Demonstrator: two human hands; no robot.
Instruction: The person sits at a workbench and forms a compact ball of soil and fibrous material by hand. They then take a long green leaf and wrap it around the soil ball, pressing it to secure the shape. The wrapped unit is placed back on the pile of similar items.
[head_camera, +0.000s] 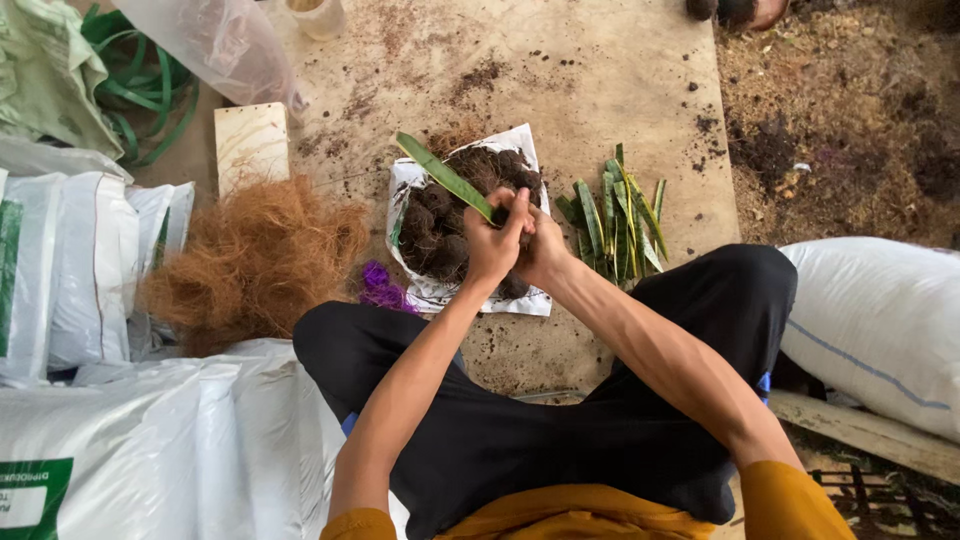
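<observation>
My left hand (492, 240) and my right hand (541, 245) are pressed together over a white bag (420, 290) heaped with dark brown soil balls (440, 225). A long green leaf cutting (443, 175) sticks up and to the left from between my fingers, and both hands close around its base, where a dark clump seems to be packed. A bundle of similar green leaf cuttings (615, 215) lies on the floor just right of the bag. I sit cross-legged in black trousers behind the bag.
A pile of brown coconut fibre (255, 260) lies left of the bag, with a purple scrap (380, 285) beside it. White sacks (90, 270) stand at the left, another sack (880, 320) at the right. A wooden block (250, 145), green strapping (145, 90) and loose soil (830, 130) lie farther off.
</observation>
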